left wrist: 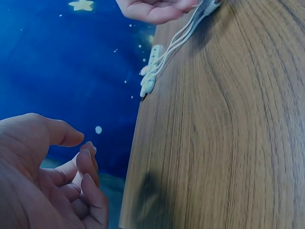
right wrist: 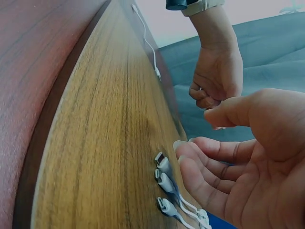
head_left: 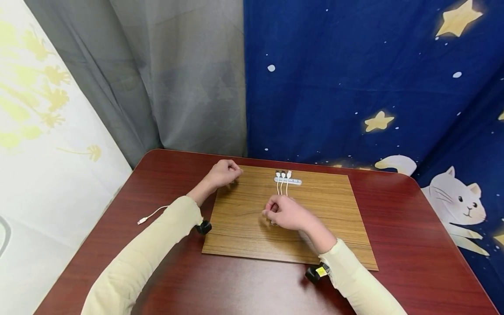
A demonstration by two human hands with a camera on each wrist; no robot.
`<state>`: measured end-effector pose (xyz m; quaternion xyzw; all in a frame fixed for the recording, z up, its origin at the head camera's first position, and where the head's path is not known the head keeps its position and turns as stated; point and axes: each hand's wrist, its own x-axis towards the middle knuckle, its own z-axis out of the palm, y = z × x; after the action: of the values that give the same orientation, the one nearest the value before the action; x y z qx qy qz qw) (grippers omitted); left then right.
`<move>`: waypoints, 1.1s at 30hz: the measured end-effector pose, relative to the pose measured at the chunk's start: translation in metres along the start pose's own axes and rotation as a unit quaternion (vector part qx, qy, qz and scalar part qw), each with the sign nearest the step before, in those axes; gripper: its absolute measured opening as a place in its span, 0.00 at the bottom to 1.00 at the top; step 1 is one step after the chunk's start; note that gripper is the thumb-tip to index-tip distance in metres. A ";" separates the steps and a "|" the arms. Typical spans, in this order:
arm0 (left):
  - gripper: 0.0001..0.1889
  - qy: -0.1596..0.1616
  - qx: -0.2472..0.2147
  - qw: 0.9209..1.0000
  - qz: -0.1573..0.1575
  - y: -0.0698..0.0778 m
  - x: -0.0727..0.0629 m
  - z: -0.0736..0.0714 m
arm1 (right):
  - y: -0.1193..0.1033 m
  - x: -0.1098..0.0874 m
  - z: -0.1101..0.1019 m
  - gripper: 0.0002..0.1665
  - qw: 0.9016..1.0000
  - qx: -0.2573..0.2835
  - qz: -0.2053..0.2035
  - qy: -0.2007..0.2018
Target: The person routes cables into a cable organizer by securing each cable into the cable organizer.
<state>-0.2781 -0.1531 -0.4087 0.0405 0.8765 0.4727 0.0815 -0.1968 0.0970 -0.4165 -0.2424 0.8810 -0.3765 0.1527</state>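
Over the far left corner of the wooden board (head_left: 244,236) hovers my left hand (head_left: 223,173), its fingers loosely bent around nothing. My right hand (head_left: 289,213) is held above the middle of the board, thumb and fingertips apart and bare in the right wrist view. A white cable clip strip (head_left: 298,182) lies near the board's far edge with three white cables in its slots. Their far plugs (head_left: 289,173) stick out beyond the strip. Close below my right fingers, the cables' near-end connectors (right wrist: 165,182) lie on the board, partly hidden by that hand in the head view.
A separate white cable (head_left: 151,215) lies on the red-brown table (head_left: 244,288) left of the board, partly behind my left sleeve. Grey curtain (head_left: 197,87) and blue starry curtain (head_left: 338,87) hang behind the table. Black wrist cameras (head_left: 313,274) sit under both forearms.
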 end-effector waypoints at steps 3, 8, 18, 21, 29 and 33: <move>0.09 -0.006 -0.014 1.000 -0.007 -0.004 0.000 -0.007 | -0.001 0.001 0.001 0.07 1.000 0.007 -0.005 -0.009; 0.10 -0.007 -0.023 0.999 -0.021 -0.012 -0.004 -0.019 | -0.004 0.002 0.004 0.08 1.000 0.007 -0.017 -0.016; 0.10 0.000 -0.006 0.999 -0.031 -0.030 -0.013 -0.032 | -0.012 0.004 0.013 0.07 0.999 0.021 -0.026 -0.017; 0.10 -0.002 0.000 0.999 -0.034 -0.035 -0.016 -0.036 | -0.013 0.005 0.014 0.07 0.999 0.013 -0.029 -0.018; 0.09 -0.002 0.011 0.998 -0.055 -0.049 -0.020 -0.046 | -0.016 0.007 0.018 0.08 0.999 0.013 -0.040 -0.020; 0.10 0.002 0.021 0.998 -0.064 -0.058 -0.022 -0.051 | -0.018 0.008 0.021 0.08 0.999 0.012 -0.040 -0.020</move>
<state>-0.2653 -0.2301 -0.4274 -0.0147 0.8870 0.4485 0.1091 -0.1886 0.0693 -0.4178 -0.2832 0.8627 -0.3880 0.1581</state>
